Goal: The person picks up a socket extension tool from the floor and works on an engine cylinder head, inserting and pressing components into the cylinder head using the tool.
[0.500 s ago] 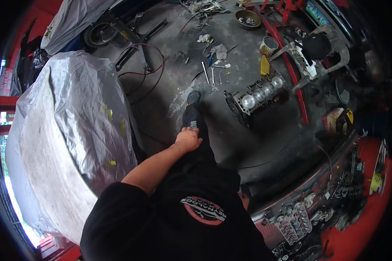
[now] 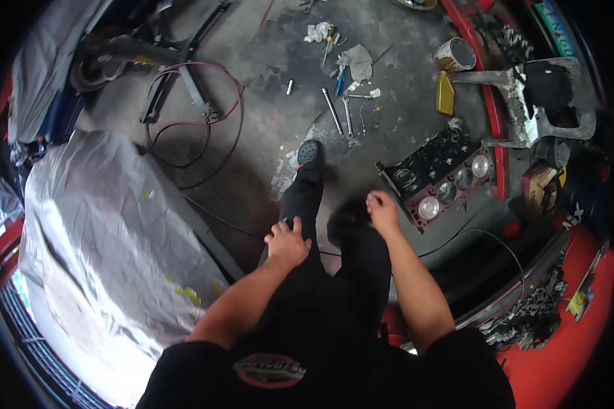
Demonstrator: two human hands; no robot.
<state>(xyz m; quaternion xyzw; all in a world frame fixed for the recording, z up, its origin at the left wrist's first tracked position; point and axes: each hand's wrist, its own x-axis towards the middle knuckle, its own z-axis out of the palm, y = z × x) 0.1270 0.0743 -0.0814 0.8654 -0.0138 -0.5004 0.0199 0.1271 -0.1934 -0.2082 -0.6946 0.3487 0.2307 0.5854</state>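
My left hand [image 2: 288, 243] rests on my left thigh, fingers spread, with nothing in it. My right hand [image 2: 382, 210] is beside my bent right knee, its fingers curled in and no object visible in them. Ahead and to the right of it lies an engine block [image 2: 416, 199] on the floor, a row of round, shiny piston tops showing along its near right side. Beyond my left shoe [image 2: 310, 154], a long metal bar [image 2: 332, 111] and a wrench [image 2: 348, 116] lie side by side. A blue-handled tool [image 2: 340, 80] is next to a grey rag [image 2: 359, 63].
A silver cover [image 2: 116, 198] drapes a large shape on the left. A hose [image 2: 241, 123] loops over the floor near metal lift arms [image 2: 198, 92]. At right are a yellow bottle [image 2: 445, 94], a can [image 2: 456, 54], a broken plastic chair [image 2: 525, 102] and a red beam [image 2: 488, 88].
My right hand has come into view near my right knee. My left hand has opened and moved back along my thigh. The view has shifted, and the engine block appears at another angle.
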